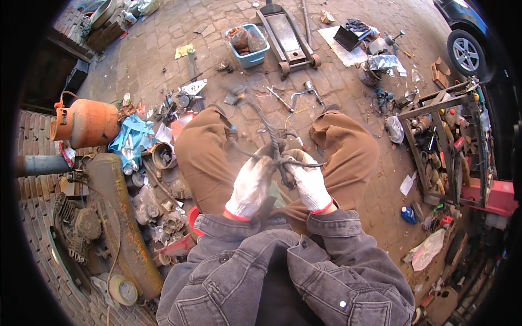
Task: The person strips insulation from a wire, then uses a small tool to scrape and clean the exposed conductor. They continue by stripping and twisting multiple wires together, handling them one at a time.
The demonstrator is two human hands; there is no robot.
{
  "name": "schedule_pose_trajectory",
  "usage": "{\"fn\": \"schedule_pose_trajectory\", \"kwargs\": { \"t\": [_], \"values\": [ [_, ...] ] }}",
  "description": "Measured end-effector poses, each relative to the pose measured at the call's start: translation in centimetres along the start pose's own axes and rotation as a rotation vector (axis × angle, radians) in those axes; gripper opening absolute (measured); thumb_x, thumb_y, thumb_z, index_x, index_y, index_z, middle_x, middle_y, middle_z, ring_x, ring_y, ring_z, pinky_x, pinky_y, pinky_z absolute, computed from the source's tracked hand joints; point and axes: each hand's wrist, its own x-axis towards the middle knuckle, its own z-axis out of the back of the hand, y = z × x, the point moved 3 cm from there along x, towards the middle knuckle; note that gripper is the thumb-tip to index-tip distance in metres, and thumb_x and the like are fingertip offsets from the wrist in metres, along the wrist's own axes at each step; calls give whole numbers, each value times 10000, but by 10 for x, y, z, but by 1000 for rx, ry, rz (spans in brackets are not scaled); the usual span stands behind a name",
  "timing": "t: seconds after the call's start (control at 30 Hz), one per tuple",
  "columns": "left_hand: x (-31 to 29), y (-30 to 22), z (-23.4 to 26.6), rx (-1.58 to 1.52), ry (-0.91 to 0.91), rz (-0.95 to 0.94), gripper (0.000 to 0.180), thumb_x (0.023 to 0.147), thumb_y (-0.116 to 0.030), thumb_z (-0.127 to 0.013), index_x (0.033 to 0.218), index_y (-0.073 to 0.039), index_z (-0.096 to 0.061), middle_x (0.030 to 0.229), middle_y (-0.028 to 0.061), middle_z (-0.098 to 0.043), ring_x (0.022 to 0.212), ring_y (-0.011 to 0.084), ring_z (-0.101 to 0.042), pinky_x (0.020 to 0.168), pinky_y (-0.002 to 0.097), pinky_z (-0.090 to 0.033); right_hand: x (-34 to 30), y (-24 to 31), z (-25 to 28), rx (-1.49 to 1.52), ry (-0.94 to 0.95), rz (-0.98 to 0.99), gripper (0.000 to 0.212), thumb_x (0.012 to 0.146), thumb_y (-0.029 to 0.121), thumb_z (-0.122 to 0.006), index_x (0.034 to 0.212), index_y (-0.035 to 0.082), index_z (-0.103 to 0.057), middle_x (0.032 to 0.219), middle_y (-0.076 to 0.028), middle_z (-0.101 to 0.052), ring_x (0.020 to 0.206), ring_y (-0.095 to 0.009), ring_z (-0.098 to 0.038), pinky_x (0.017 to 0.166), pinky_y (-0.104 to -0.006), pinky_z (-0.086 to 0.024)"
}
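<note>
Between my knees I hold a dark wiring harness (267, 124), its ribbed, hose-like branches meeting at my fingers. My left hand (250, 186), in a white knit glove with darkened fingertips, is closed around the harness from the left. From the other side my right hand (308, 186), gloved the same way, pinches it near the branching point. One branch curves up and away toward a blurred connector end (236, 96) above the paving. A shorter branch sticks out past my right fingers. Part of the harness is hidden behind the gloves.
A floor jack (285, 41) and a blue basket (251, 57) stand ahead. Several tools, among them a screwdriver (280, 99), lie on the brick paving. An orange gas cylinder (89, 124) and scrap parts crowd the left. On the right are a metal rack (435, 146) and a car wheel (466, 52).
</note>
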Motion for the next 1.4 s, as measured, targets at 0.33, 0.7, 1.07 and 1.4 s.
{"fn": "schedule_pose_trajectory", "kwargs": {
  "t": [0.33,0.7,1.07,1.4],
  "values": [
    [-2,-15,-18,494,110,177,317,1017,-180,-579,1270,-12,-668,1133,70,-705,990,137,-645,880,289,-511,-5,-26,-2,-129,281,125,192,1058,122,-506,1222,68,-588,1004,8,-625,899,-93,-606,756,-256,-519],
    [12,0,24,811,-208,-173,406,1098,-320,-468,1259,-1,-661,1082,78,-708,970,162,-625,905,330,-491,-15,-3,6,-241,212,-42,351,1002,185,-611,1282,-19,-559,1067,-44,-626,915,-115,-587,876,-293,-503],
    [6,-31,-4,1196,-27,-196,211,884,-137,-700,1084,-71,-712,1059,87,-702,987,272,-659,862,393,-520,-12,1,19,56,120,-267,416,915,272,-710,1201,-11,-606,853,-34,-563,688,-122,-544,691,-303,-554],
    [-6,-39,-27,1784,57,-673,221,800,-162,-727,1010,-109,-683,963,95,-622,924,309,-590,827,415,-482,-6,-23,14,659,78,-496,373,915,191,-726,1231,32,-610,850,-56,-596,699,-183,-593,640,-330,-513]
  ]
}}
